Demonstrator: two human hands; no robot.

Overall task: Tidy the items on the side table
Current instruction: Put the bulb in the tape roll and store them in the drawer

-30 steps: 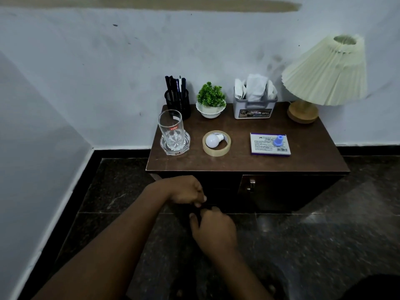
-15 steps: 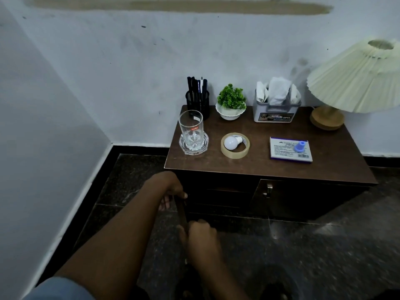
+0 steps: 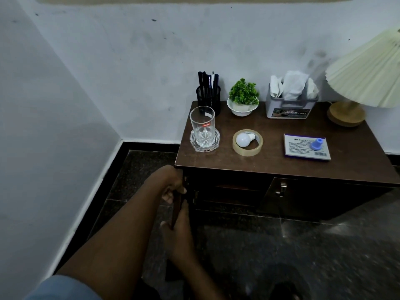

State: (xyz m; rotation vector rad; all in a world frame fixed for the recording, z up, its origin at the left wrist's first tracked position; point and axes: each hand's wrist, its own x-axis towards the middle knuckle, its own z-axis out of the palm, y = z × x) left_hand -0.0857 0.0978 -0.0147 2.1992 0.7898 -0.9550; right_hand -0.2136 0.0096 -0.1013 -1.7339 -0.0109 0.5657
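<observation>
The dark wooden side table (image 3: 272,161) carries a clear glass (image 3: 202,123) on a glass coaster (image 3: 204,146), a tape roll (image 3: 247,149) with a white bulb (image 3: 242,139) inside it, and a flat box (image 3: 303,149) with a blue cap (image 3: 317,144) on top. Below the table's front left corner, the left cabinet door (image 3: 176,207) stands open, seen edge-on. My left hand (image 3: 172,184) grips the door's upper edge. My right hand (image 3: 179,237) holds the same edge lower down, thumb on one side and fingers on the other.
Along the back wall stand a black pen holder (image 3: 208,98), a small potted plant (image 3: 243,98), a tissue holder (image 3: 290,107) and a pleated lamp (image 3: 365,72). The right cabinet door has a metal handle (image 3: 282,188). A white wall corner closes the left side; dark floor lies in front.
My view has shifted left and closer to the table. Both hands have risen from the floor area to the table's front left corner, holding the cabinet door's edge.
</observation>
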